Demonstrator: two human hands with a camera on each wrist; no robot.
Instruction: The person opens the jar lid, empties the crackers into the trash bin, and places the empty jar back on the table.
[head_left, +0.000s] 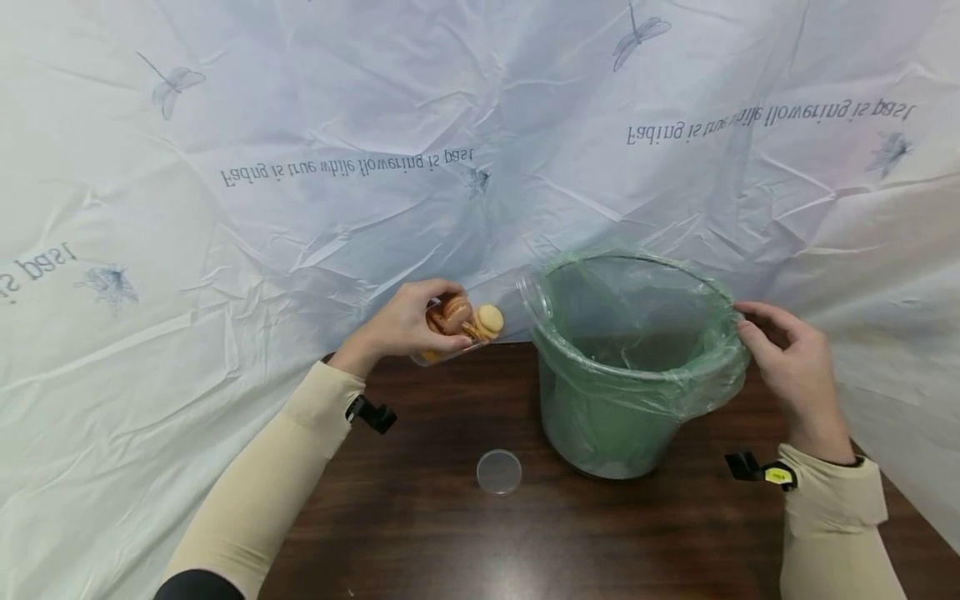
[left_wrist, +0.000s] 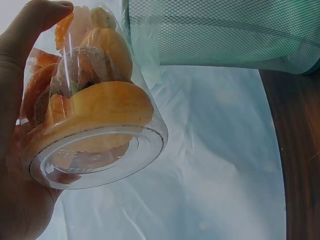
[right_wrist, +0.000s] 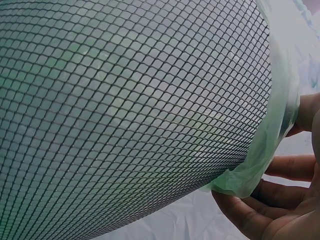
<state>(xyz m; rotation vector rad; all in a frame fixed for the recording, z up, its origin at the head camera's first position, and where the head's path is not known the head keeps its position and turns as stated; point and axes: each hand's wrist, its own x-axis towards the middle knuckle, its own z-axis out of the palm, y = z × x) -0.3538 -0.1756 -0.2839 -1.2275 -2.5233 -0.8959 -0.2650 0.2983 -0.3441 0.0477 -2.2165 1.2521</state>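
Observation:
My left hand [head_left: 408,325] grips a clear plastic jar [left_wrist: 105,172] tilted on its side, its mouth end at the left rim of a mesh trash can [head_left: 600,425]. Several macarons [head_left: 457,314] in brown and pale yellow lie inside, toward the jar's base. On the can's opposite side, my right hand [head_left: 798,367] holds the rim, fingers and thumb on the folded-over edge of the green bag [right_wrist: 250,175]. That thin liner covers the rim and hangs down inside the can, which stands upright on the table.
A clear round lid [head_left: 498,472] lies on the dark wooden table [head_left: 420,525], left of the can's base. Behind and at both sides hangs a creased white sheet [head_left: 360,92] printed with dragonflies and lettering.

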